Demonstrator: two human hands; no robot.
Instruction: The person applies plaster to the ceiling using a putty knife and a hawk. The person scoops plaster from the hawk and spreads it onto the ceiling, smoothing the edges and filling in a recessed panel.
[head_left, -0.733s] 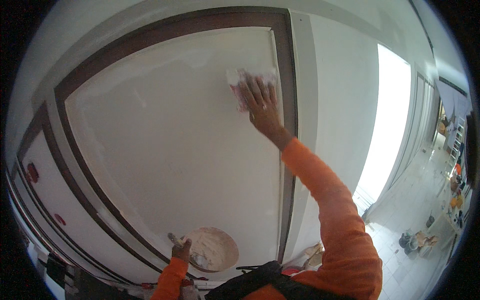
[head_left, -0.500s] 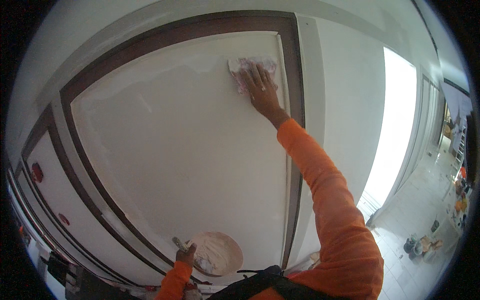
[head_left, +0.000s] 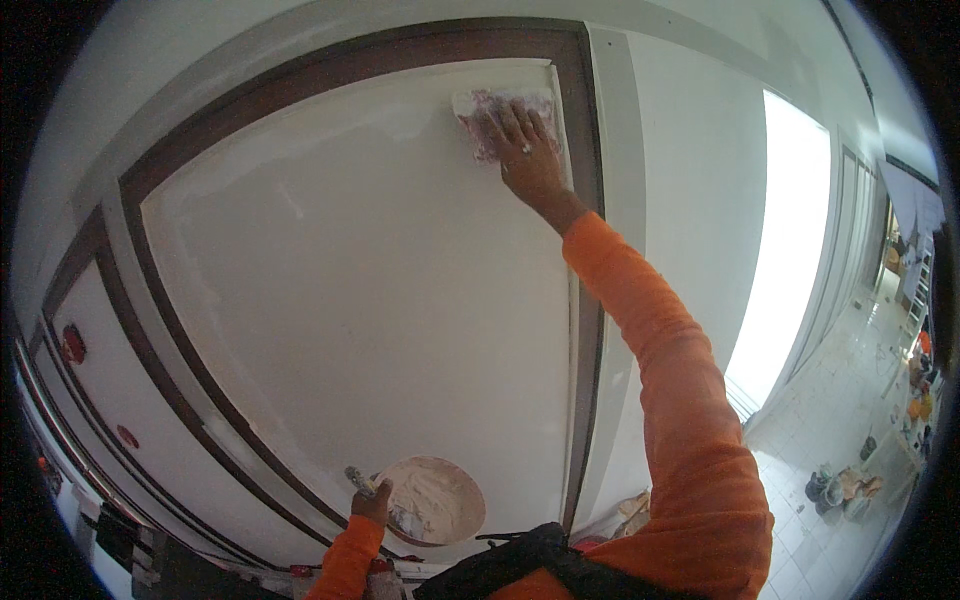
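Note:
My right hand presses a crumpled white and pink cloth, held with outstretched fingers, against the upper right corner of a pale panel framed by dark brown trim. Low in the view, my left hand is closed on a handled tool at the left side of a round bowl of pale paste. Whether its fingers also grip the bowl's rim is unclear. Both forearms wear orange sleeves.
Another trimmed panel with red fittings stands at the left. Right of me are a white wall, a bright tall opening and a tiled corridor with a ladder and scattered items along it.
My right hand and the cloth have moved up the panel toward its top corner. My left hand stays by the bowl, and the view has shifted slightly.

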